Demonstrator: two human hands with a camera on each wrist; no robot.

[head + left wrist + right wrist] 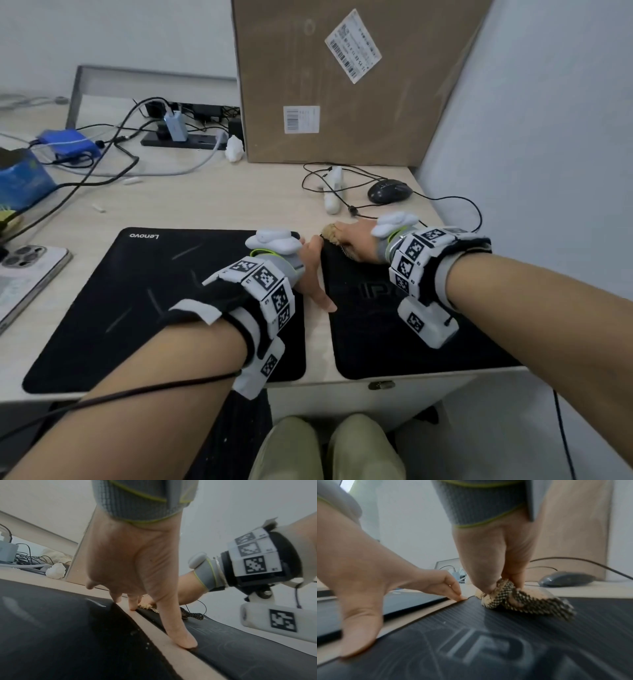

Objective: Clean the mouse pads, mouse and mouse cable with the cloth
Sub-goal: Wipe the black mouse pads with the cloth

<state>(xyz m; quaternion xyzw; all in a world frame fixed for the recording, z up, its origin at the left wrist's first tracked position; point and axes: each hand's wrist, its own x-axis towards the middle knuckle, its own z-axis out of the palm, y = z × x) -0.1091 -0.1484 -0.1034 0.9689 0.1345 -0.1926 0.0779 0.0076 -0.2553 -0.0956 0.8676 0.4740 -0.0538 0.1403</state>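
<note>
A: Right hand [494, 555]?
B: Fingers bunched round the checked cloth [518, 599], pressing it on the far left corner of the right mouse pad [394, 335]. Wrist is above that pad's far end.

A: Left hand [130, 561]?
B: Fingers straight, nothing held. Thumb tip and fingertips [133, 607] sit on the strip of desk [318, 342] between the two pads, touching the right pad's left edge. Palm is off the surface.

A: Other pad?
B: Lenovo mouse pad [137, 301], under and left of the left wrist, flat, faint streaks on it.

A: Mouse?
B: Black mouse [389, 191] on the desk just beyond the right hand, untouched. Its mouse cable [472, 209] loops right of it and also coils out left of it, beyond both hands.

A: Clutter?
B: Cardboard box [349, 82] upright beyond the mouse, phone [27, 274] well left of the left hand.
</note>
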